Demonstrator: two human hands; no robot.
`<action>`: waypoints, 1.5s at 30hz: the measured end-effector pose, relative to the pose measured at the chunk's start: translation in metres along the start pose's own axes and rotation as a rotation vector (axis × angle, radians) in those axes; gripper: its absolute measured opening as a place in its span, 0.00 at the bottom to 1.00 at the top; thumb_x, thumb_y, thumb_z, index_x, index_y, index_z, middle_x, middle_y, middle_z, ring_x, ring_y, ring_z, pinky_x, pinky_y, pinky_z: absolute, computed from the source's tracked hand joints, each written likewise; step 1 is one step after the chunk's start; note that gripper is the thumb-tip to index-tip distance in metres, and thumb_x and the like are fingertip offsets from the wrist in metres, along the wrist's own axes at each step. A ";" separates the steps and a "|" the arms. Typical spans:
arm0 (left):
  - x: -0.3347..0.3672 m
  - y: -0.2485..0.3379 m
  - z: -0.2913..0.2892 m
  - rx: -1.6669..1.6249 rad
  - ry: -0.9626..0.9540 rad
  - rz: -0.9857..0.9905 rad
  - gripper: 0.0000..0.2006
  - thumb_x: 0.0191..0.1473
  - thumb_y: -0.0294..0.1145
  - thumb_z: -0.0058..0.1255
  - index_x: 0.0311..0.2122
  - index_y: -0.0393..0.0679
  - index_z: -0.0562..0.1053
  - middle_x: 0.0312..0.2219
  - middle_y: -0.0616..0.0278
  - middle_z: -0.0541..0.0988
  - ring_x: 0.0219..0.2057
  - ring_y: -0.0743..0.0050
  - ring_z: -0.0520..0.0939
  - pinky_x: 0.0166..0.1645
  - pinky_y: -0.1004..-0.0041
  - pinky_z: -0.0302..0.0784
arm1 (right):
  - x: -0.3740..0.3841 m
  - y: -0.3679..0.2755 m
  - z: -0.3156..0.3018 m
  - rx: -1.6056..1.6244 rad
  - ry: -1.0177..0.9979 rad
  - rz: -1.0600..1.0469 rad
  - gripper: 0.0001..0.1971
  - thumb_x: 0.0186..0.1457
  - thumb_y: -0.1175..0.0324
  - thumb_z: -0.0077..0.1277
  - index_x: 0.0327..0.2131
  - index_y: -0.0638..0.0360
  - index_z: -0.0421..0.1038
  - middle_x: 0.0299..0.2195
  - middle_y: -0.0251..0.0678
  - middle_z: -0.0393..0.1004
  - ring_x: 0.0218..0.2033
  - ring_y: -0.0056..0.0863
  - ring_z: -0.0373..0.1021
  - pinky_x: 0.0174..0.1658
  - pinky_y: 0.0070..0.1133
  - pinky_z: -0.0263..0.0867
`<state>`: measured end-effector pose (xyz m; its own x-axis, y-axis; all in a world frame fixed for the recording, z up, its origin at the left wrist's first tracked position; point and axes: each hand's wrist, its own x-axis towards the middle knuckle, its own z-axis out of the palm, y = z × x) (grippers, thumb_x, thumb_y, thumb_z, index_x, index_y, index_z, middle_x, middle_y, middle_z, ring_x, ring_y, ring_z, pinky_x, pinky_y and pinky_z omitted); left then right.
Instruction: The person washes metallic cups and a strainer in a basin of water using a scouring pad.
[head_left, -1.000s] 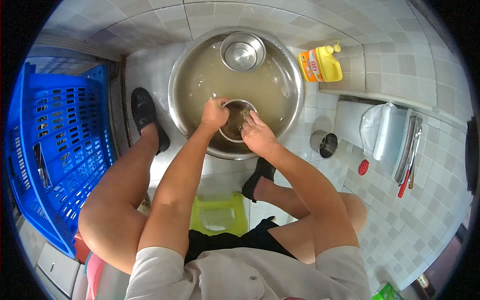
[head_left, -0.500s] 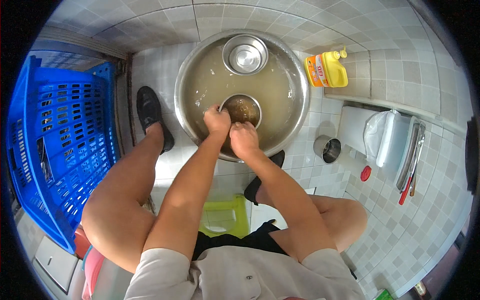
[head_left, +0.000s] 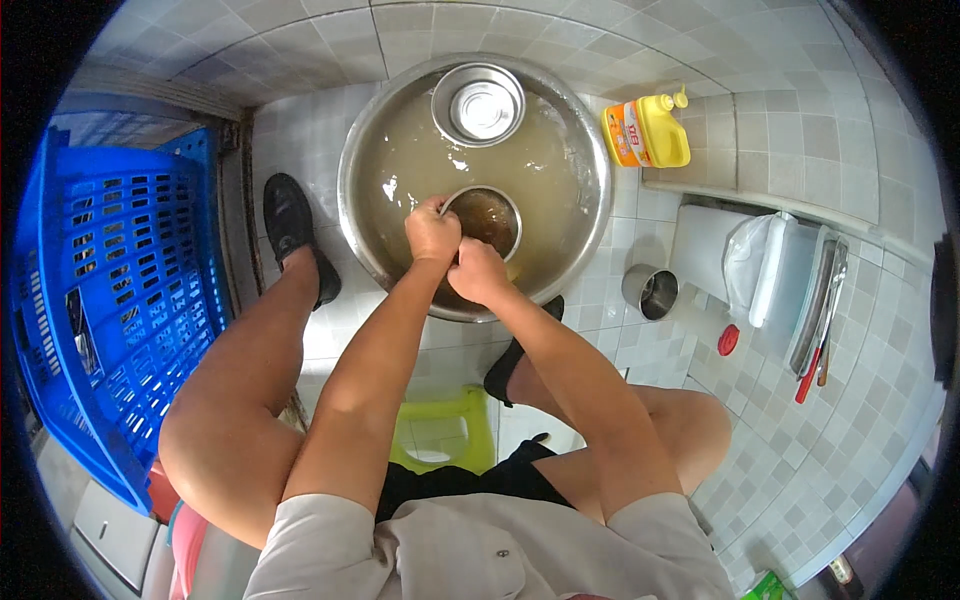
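Note:
A round metal pot (head_left: 487,222) is tilted in the cloudy water of a wide steel basin (head_left: 350,215), brownish inside. My left hand (head_left: 432,235) is closed over the pot's left rim. Pressed close beside it, my right hand (head_left: 480,271) is curled at the pot's near-left side. Its fingertips are hidden, so whatever they hold does not show. Toward the basin's far edge sits a second shiny metal bowl (head_left: 480,104), touched by neither hand.
A yellow pump bottle (head_left: 645,132) stands right of the basin. Nearer are a metal cup (head_left: 652,293), a red lid (head_left: 729,340) and a rack with cutting boards and knives (head_left: 815,310). A blue crate (head_left: 130,260) is at left, a green stool (head_left: 440,430) beneath me.
My right hand has slid left along the pot's near rim, closer to my left hand. The left hand keeps its hold on the rim. The whole view has shifted slightly.

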<state>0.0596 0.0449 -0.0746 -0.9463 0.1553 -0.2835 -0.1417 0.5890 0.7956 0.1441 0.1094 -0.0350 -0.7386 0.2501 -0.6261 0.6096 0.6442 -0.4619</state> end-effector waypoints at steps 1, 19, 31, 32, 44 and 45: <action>0.002 -0.003 -0.006 0.009 -0.005 0.037 0.13 0.44 0.23 0.51 0.36 0.42 0.82 0.31 0.42 0.81 0.35 0.44 0.84 0.43 0.60 0.80 | 0.000 -0.006 0.003 0.055 0.072 -0.076 0.11 0.47 0.67 0.55 0.31 0.66 0.76 0.36 0.55 0.77 0.41 0.53 0.75 0.51 0.41 0.67; -0.015 -0.022 -0.006 0.049 0.076 -0.301 0.14 0.48 0.27 0.51 0.41 0.35 0.79 0.35 0.37 0.81 0.40 0.38 0.83 0.48 0.54 0.77 | -0.006 0.007 -0.014 -0.614 0.144 -0.464 0.09 0.53 0.72 0.46 0.32 0.60 0.78 0.35 0.41 0.79 0.43 0.36 0.74 0.63 0.38 0.56; 0.004 -0.033 -0.012 -0.043 -0.003 -0.202 0.14 0.45 0.24 0.54 0.39 0.33 0.80 0.30 0.44 0.83 0.34 0.54 0.85 0.44 0.64 0.78 | -0.022 0.069 -0.037 -0.683 0.394 -0.855 0.16 0.55 0.69 0.43 0.45 0.66 0.72 0.47 0.46 0.73 0.55 0.46 0.67 0.68 0.43 0.48; 0.004 -0.032 -0.008 -0.044 -0.014 -0.205 0.14 0.45 0.23 0.55 0.39 0.32 0.80 0.30 0.47 0.84 0.32 0.60 0.85 0.42 0.67 0.78 | -0.023 0.071 -0.033 -0.688 0.394 -0.848 0.16 0.55 0.69 0.43 0.45 0.66 0.72 0.47 0.46 0.73 0.55 0.46 0.67 0.68 0.43 0.48; 0.026 -0.019 -0.027 -0.132 -0.237 -0.045 0.12 0.45 0.22 0.54 0.37 0.37 0.81 0.26 0.49 0.83 0.28 0.63 0.84 0.39 0.68 0.78 | -0.029 0.039 -0.021 -0.567 0.341 -0.709 0.10 0.52 0.73 0.45 0.38 0.59 0.73 0.38 0.39 0.74 0.46 0.36 0.70 0.66 0.36 0.54; 0.024 -0.008 -0.020 -0.132 -0.312 -0.076 0.12 0.44 0.21 0.54 0.37 0.37 0.81 0.26 0.50 0.83 0.28 0.65 0.84 0.39 0.69 0.78 | -0.025 0.052 -0.033 -0.581 0.341 -0.696 0.10 0.52 0.73 0.45 0.38 0.59 0.73 0.38 0.39 0.74 0.46 0.36 0.70 0.66 0.36 0.54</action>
<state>0.0321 0.0279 -0.0769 -0.7998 0.3620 -0.4788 -0.2642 0.5039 0.8224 0.1845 0.1608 -0.0223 -0.9802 -0.1847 -0.0713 -0.1651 0.9613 -0.2206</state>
